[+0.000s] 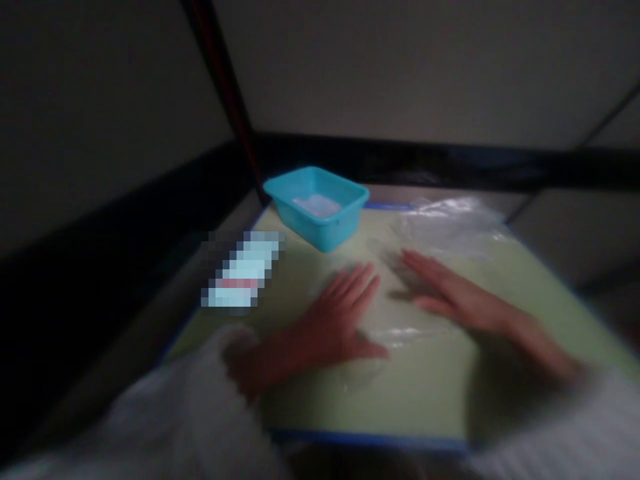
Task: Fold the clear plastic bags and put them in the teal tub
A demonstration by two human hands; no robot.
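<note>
1. Two bare hands lie flat near the middle of the frame, both over a pale green mat with a blue edge that fills the lower centre and right of the picture.
2. The left hand sits just left of centre, palm down with fingers spread and pointing toward the upper right, its thumb stretched out to the right; it grips nothing.
3. The right hand sits right of centre, also palm down and uncurled, fingers pointing toward the upper left; it grips nothing either.
4. A thin sheet of clear plastic film lies on the mat under and between the two hands; both seem to press on it, though the blur hides its exact outline.
5. A larger crumpled piece of clear plastic rests on the mat in the upper right part of it, just beyond the right hand's fingertips.
6. A turquoise rectangular plastic tub stands at the far end of the mat, above the left hand and well apart from it, with something pale inside that is too blurred to make out.
7. White sleeves cover both forearms in the bottom corners of the frame.
8. A pixelated light-coloured patch lies at the mat's left edge, left of the left hand.
</note>
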